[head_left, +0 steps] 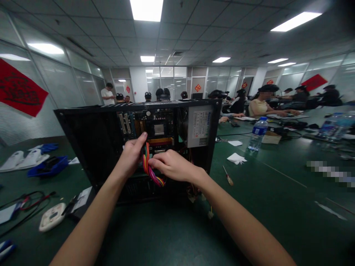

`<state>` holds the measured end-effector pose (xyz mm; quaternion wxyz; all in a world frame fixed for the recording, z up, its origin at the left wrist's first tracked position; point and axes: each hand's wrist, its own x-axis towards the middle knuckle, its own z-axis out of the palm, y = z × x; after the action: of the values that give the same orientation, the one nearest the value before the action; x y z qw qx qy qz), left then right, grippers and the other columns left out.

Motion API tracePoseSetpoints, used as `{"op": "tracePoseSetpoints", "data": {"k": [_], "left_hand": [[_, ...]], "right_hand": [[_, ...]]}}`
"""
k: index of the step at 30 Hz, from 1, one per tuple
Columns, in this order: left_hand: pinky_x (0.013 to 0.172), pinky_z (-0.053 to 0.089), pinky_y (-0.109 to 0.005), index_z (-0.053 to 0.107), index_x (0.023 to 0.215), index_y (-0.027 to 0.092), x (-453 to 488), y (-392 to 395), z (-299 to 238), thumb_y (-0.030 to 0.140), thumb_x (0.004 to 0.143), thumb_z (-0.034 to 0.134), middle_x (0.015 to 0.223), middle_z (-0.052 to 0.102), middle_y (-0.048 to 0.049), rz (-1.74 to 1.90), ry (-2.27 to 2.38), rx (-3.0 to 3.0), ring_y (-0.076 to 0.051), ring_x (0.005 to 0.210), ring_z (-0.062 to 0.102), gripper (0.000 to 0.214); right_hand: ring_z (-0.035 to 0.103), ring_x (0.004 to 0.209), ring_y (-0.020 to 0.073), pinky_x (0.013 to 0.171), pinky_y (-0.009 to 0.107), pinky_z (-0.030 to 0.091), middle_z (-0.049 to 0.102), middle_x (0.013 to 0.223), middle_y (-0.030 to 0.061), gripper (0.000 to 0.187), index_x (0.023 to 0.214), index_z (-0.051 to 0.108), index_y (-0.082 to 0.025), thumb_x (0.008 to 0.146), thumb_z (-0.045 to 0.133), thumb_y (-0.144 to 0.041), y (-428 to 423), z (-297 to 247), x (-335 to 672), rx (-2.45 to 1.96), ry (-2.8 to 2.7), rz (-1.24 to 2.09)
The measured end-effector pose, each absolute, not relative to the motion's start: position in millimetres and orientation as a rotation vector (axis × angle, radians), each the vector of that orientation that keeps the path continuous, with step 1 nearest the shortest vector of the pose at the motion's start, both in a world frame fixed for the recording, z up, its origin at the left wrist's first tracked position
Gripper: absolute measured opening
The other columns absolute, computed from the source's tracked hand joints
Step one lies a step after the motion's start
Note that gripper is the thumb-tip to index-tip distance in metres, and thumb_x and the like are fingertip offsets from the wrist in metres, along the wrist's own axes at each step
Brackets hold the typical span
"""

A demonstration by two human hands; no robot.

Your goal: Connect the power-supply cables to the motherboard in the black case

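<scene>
At the open PC case point(133, 106), left hand point(129, 157) grips the rainbow cable bundle point(146, 165) up top, right hand point(174, 164) pinches lower; looks like wire-wrangling, next move probably needs slack.

The single head-worn view faces forward and slightly down across the green counter point(144, 234), close to an open computer case point(97, 144).

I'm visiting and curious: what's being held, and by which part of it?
A coloured wire bundle: the left hand near its upper end, the right hand seemingly about midway.
</scene>
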<state>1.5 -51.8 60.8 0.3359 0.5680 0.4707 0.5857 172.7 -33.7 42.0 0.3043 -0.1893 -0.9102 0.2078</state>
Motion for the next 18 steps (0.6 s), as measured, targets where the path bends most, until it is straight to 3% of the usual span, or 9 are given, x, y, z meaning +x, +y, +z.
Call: {"op": "tracePoseSetpoints", "data": {"k": [6,10,13,18], "left_hand": [[0.049,0.028,-0.022,0.051,0.054,0.016,9.7,-61.8,63.9,0.059,0.085,0.058,0.052,0.040,0.0027,1.450,1.409,1.966,-0.009,0.052,0.037,0.053],[0.048,0.032,-0.022,0.055,0.061,0.016,7.1,-63.0,66.7,0.060,0.088,0.054,0.055,0.046,0.0021,1.417,1.379,2.007,-0.010,0.052,0.040,0.051],[0.044,0.031,-0.021,0.058,0.068,0.017,2.3,-64.2,69.3,0.067,0.086,0.055,0.051,0.047,0.0027,1.237,1.309,1.958,-0.011,0.047,0.042,0.054],[0.042,0.029,-0.020,0.057,0.057,0.017,-1.0,-68.7,73.4,0.070,0.080,0.063,0.047,0.047,0.0004,1.138,1.181,1.873,-0.010,0.043,0.041,0.058]], "right_hand": [[0.048,0.057,0.0108,0.054,0.024,0.033,0.056,0.061,-0.0016,0.048,0.069,0.060,-0.015,0.092,0.062,-0.057,-37.1,38.6,169.4,-0.588,-2.246,0.884],[0.053,0.060,0.0114,0.056,0.024,0.038,0.064,0.069,0.0000,0.045,0.080,0.068,-0.013,0.087,0.068,-0.058,-39.1,40.6,169.6,-0.506,-2.051,1.143],[0.059,0.066,0.0131,0.063,0.025,0.045,0.071,0.078,0.0033,0.043,0.088,0.074,-0.013,0.086,0.069,-0.056,-41.5,43.9,169.7,-0.457,-1.970,1.179],[0.062,0.068,0.0145,0.064,0.026,0.047,0.074,0.079,0.0054,0.040,0.086,0.078,-0.013,0.087,0.070,-0.052,-44.8,46.7,170.5,-0.473,-1.987,1.080]]}}
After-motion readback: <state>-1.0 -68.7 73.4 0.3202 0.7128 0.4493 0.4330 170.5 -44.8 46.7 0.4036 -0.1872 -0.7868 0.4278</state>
